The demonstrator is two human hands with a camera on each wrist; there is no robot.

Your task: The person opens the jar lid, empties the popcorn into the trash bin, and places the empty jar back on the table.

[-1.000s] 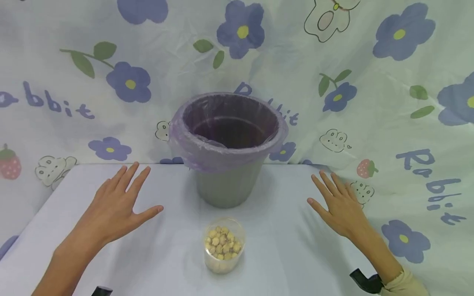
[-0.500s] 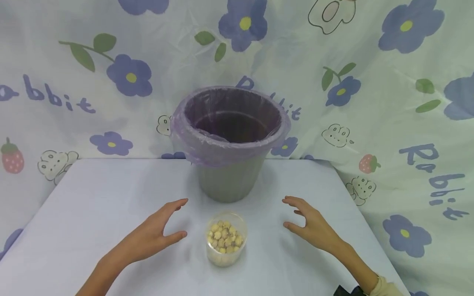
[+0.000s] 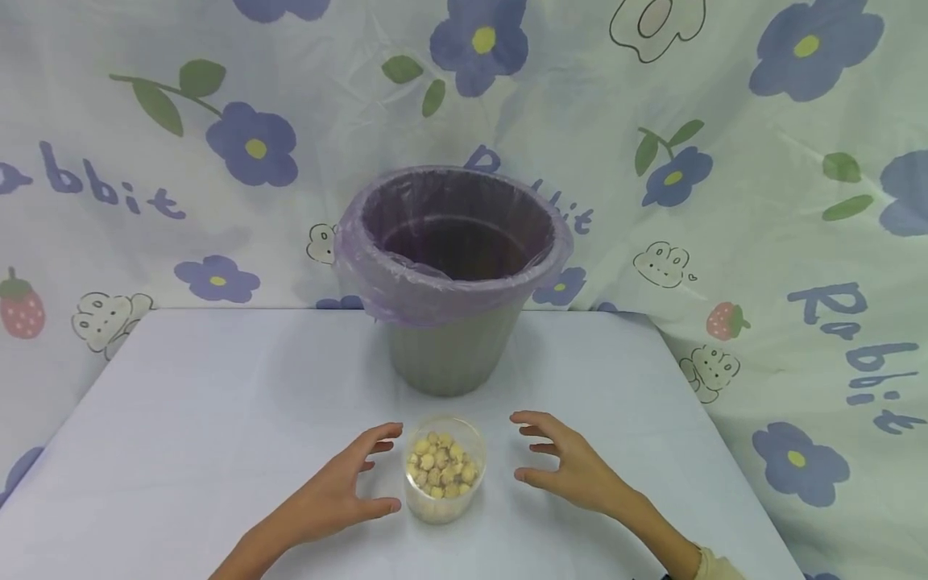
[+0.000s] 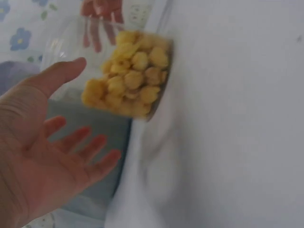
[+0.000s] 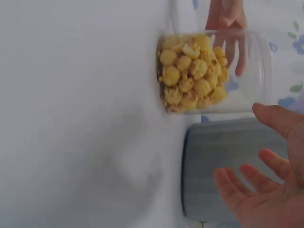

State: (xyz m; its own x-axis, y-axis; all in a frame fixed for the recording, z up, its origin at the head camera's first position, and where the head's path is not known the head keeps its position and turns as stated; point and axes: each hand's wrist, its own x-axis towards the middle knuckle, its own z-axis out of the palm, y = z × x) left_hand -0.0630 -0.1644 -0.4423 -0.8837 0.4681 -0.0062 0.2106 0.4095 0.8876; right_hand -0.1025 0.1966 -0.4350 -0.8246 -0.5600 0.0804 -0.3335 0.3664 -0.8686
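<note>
A clear plastic jar point(image 3: 439, 511), lidless and partly filled with round yellow popcorn point(image 3: 442, 466), stands upright on the white table. Just left of it is my left hand point(image 3: 329, 495), thumb and fingers spread apart and bent toward the jar. My right hand point(image 3: 580, 471) faces it from the other side, a wider gap away, with its fingers loosely bent. Neither hand holds anything. In the left wrist view, the popcorn point(image 4: 133, 76) shows through the jar wall beyond my thumb. The right wrist view has the jar point(image 5: 244, 90) past my right thumb.
Behind the jar stands a grey bucket point(image 3: 449, 354), its rim covered by a thin purple plastic bag point(image 3: 406, 302). A floral, rabbit-print cloth point(image 3: 290, 234) hangs behind and to the right of the table point(image 3: 217, 379).
Both hands have come inward and down from beside the bucket to either side of the jar, their fingers going from spread to gently bent. The jar has stayed in place.
</note>
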